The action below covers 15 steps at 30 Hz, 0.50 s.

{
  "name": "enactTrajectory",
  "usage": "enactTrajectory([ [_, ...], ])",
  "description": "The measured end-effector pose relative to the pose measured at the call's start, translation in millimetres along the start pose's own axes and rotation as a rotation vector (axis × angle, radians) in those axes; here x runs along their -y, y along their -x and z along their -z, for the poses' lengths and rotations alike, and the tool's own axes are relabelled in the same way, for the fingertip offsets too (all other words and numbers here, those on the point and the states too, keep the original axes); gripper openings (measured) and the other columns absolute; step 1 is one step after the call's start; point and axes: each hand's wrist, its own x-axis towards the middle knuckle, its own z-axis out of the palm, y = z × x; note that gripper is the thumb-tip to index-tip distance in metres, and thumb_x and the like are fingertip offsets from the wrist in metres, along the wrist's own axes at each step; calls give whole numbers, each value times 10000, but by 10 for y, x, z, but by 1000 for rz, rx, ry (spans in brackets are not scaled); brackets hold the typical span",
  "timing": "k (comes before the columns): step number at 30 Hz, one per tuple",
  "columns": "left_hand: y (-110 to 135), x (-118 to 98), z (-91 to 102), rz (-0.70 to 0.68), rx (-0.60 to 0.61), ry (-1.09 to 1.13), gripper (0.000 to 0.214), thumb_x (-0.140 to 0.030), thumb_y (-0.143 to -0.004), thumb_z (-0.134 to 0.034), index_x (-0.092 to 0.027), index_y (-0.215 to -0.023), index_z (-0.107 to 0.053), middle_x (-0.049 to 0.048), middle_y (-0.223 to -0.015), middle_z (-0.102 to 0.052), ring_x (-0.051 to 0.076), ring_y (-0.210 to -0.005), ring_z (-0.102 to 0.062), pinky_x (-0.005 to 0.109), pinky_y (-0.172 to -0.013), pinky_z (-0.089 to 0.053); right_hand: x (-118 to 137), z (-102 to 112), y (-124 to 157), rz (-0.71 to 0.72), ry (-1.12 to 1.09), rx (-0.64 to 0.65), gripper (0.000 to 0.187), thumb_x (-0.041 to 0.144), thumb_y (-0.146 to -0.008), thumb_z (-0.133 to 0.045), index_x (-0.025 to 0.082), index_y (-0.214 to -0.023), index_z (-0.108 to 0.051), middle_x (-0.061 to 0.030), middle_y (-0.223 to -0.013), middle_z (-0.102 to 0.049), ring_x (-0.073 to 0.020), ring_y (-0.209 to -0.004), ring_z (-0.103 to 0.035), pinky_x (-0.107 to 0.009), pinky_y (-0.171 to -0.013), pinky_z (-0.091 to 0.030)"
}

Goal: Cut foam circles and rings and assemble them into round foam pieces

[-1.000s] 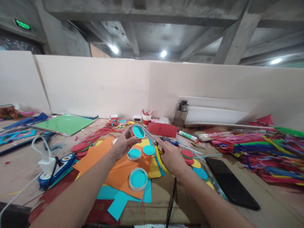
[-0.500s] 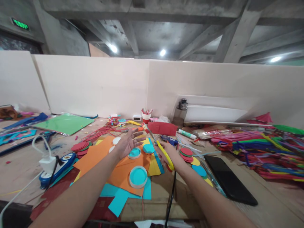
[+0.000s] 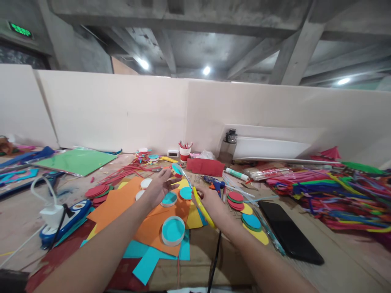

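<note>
My right hand [image 3: 207, 201] is closed around yellow-handled scissors [image 3: 201, 207], whose blades point up and to the left. The blade tips meet a small round piece with a blue face and some red at its edge [image 3: 176, 170]. My left hand [image 3: 159, 187] seems to pinch that piece between thumb and index finger, the other fingers loosely spread; the exact grip is partly hidden. Below lie orange paper sheets [image 3: 122, 203] carrying a white ring with a blue centre [image 3: 173, 230], a smaller similar ring [image 3: 169, 198] and a blue cut piece [image 3: 185, 193].
Red discs [image 3: 235, 202], blue discs [image 3: 251, 221] and a black phone [image 3: 290, 232] lie to the right, beside piled coloured pipe cleaners [image 3: 330, 195]. A glue gun [image 3: 215, 183] sits behind my right hand. A blue power strip [image 3: 65, 226] with a white plug stands left.
The blue face of the small piece now shows at the scissor blades. My left hand's fingers have drawn in from a wider spread. The whole view has shifted slightly.
</note>
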Motion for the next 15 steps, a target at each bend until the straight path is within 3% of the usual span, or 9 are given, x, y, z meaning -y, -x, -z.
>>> enactTrajectory([
  [6,-12,-25,-14,-133,34,91,291,-332,-744,-733,-161,-935,-595,18,-871,-672,135,-770,-663,290,-738,-562,105,-7,142,106,103,-57,341,226,-808,-536,214,-1127,-656,-76,-1013,-716,-202,-959,-648,-265,-825,-466],
  [10,14,-52,-26,-160,77,118,346,-307,-761,-721,-190,-1052,-576,8,-882,-675,121,-750,-659,286,-733,-572,89,28,164,183,164,-128,381,207,-822,-508,192,-1193,-597,-94,-1125,-666,-196,-1059,-597,-285,-901,-447],
  [15,44,-31,-48,-141,123,91,426,-280,-766,-718,-215,-1154,-556,4,-924,-669,114,-728,-656,285,-718,-580,110,61,166,176,267,-159,444,172,-832,-465,185,-1269,-537,-105,-1212,-607,-201,-1110,-552,-301,-928,-424],
])
